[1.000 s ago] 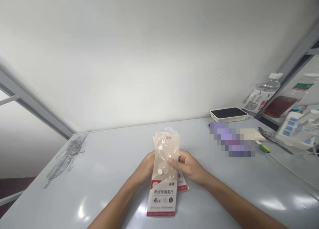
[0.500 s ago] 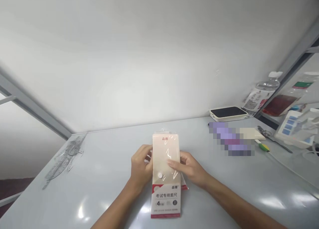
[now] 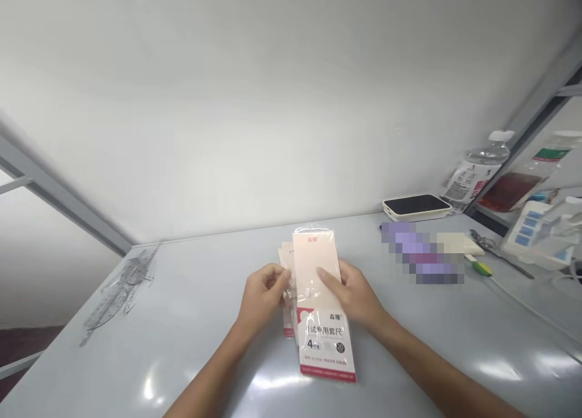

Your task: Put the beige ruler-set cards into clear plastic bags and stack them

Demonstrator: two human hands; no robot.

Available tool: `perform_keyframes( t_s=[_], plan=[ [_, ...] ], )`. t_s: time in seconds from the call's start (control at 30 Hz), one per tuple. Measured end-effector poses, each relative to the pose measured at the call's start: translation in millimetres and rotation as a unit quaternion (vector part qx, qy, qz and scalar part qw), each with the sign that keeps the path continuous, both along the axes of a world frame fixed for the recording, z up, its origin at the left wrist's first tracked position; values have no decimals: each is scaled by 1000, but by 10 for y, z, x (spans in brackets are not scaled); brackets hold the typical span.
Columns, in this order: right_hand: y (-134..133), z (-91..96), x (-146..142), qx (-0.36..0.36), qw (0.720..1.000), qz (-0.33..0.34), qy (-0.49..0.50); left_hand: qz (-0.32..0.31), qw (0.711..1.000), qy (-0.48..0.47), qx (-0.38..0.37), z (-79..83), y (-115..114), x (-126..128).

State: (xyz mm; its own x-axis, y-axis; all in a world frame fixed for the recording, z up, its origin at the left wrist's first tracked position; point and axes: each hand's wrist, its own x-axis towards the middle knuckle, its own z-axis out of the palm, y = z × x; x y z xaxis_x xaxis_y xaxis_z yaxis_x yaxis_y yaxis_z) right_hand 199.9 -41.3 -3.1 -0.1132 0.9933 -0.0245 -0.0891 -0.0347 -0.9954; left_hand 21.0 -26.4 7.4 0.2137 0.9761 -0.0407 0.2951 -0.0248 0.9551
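Fanning plastic-sleeved packets (image 3: 317, 272) over the grey table (image 3: 182, 309), the left hand (image 3: 264, 294) pinched their left edges between thumb and fingers while the right hand (image 3: 354, 294) pressed its thumb on the top packet's face with fingers curled behind, the red-printed label ends hanging toward the person's body.

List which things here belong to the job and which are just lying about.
In use: left hand, right hand, stack of cream plastic packets with red-and-white labels.
Lying about: clear plastic water bottle, flat black-topped cream device, metal scissors.
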Motion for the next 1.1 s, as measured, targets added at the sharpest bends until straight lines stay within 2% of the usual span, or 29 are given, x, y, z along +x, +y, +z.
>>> perform_keyframes(
  t_s=[0.07,0.13,0.3,0.4,0.5,0.67,0.73,0.87,1.1],
  plan=[
    [-13,-15,-35,3,1000,-13,-22,18,993,83,80,-44,-35,23],
    [-23,-32,-65,1,1000,-4,-29,-5,984,131,125,-72,-80,60],
    [-5,-60,-59,-8,1000,3,-3,-38,984,116,130,-54,-143,139],
    [6,-38,-21,-24,999,-6,35,-37,993,41,104,-12,-112,118],
    [-6,4,-4,-27,995,0,91,-54,996,-67,31,10,-62,80],
    [-43,38,-19,-26,990,41,130,-47,974,-207,-78,-12,-36,91],
    [-48,30,-27,-28,991,44,121,-80,969,-207,-106,-24,-50,112],
    [-39,13,-38,-28,995,10,95,-130,973,-162,-98,-52,-88,145],
    [-16,23,-48,-42,996,2,72,-121,978,-143,-95,-124,-94,139]
  ],
)
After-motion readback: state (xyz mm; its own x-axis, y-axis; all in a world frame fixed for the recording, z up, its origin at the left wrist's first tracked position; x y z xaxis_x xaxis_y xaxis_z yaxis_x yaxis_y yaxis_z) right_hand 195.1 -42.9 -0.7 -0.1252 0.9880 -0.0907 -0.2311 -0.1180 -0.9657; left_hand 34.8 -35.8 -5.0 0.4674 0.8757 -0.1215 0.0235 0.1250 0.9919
